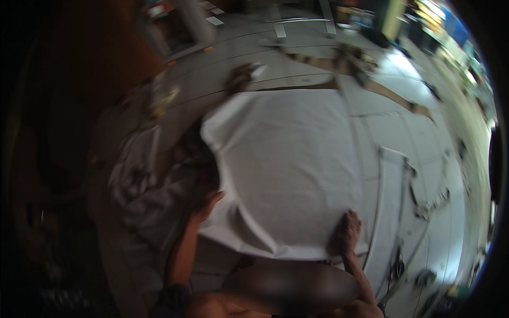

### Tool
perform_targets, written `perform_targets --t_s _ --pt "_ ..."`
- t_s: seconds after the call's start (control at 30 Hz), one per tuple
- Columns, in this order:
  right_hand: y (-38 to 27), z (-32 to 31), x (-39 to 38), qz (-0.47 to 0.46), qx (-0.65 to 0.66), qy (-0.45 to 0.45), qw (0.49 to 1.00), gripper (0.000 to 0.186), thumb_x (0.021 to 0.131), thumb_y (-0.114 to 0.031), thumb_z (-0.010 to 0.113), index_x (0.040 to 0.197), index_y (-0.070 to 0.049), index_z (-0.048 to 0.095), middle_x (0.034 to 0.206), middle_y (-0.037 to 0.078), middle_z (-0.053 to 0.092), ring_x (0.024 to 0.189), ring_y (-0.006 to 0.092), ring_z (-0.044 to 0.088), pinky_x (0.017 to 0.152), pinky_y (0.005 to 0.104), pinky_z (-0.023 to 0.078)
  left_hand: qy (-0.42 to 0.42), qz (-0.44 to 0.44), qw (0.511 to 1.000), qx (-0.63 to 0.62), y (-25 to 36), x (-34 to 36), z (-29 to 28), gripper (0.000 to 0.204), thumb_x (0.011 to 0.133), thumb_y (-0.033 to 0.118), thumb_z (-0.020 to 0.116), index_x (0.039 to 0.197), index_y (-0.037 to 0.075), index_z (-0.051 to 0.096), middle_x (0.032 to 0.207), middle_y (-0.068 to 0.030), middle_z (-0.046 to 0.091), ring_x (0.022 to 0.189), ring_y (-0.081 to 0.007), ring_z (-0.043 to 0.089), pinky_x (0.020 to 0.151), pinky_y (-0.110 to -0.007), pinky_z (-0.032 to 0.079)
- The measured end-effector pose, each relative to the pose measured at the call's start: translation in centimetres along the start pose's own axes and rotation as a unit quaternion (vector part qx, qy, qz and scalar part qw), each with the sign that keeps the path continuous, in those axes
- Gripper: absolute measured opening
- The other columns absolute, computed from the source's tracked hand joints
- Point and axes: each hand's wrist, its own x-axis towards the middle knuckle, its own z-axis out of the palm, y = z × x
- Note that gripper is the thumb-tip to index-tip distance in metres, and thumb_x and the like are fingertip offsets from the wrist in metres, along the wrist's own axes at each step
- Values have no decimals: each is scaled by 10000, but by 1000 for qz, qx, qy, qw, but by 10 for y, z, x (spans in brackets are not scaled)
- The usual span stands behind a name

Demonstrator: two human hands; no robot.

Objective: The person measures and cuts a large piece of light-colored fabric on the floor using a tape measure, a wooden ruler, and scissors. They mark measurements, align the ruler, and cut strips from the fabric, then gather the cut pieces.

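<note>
A large white sheet of cloth [297,153] is spread over the tiled floor in front of me, wrinkled along its left side and near edge. My left hand [208,205] is at its left edge, fingers closed on the raised border; blur hides the exact grip. On the near right part of the sheet, close to its right edge, my right hand [350,230] lies with its fingers stretched forward. A shadow falls on the cloth beside that hand.
Crumpled pale fabric [140,185] is heaped on the dark left side. A long white strip [387,196] lies to the right. Brownish scraps [350,63] stretch across the floor beyond the sheet. A black tool-like object [396,267] lies at the near right. Metal legs [279,26] stand far off.
</note>
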Motion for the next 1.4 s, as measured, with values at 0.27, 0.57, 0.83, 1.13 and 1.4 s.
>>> perform_targets --t_s 0.27,0.57,0.83,1.13,1.4 --pt "-1 -2 13 19 17 -23 999 512 1000 -220 562 1475 -45 486 1609 160 426 1536 333 317 1270 508 176 -66 -101 974 191 17 7 -3 322 905 246 648 1138 37 722 1004 -68 705 942 -178 659 842 -356 531" --pt "-9 -4 6 38 13 4 999 530 1013 -279 546 1498 -71 490 1607 171 423 1524 318 344 1264 529 192 94 111 936 321 4 66 -52 825 782 78 746 1528 -30 410 1515 -292 454 1451 -427 387 1244 -459 280" --pt "-15 -19 4 69 51 -19 996 552 1058 -364 467 1566 -152 430 1652 66 382 1563 227 273 1294 488 111 375 -4 927 30 23 81 -116 681 886 211 765 1451 2 447 1448 -197 497 1314 -337 500 1102 -443 423" --pt "-9 -11 -1 40 96 73 992 507 1047 -336 506 1505 -120 504 1618 76 434 1540 236 327 1290 490 129 -142 14 950 278 355 55 -44 469 859 349 750 1241 103 638 1132 -151 577 746 -283 675 648 -417 581" --pt "16 -56 1 171 321 40 931 441 998 -266 625 1393 -72 604 1293 156 683 1275 294 593 1083 453 446 -410 50 862 294 409 13 151 472 890 290 768 1275 87 586 1126 -148 680 1005 -234 668 895 -356 542"
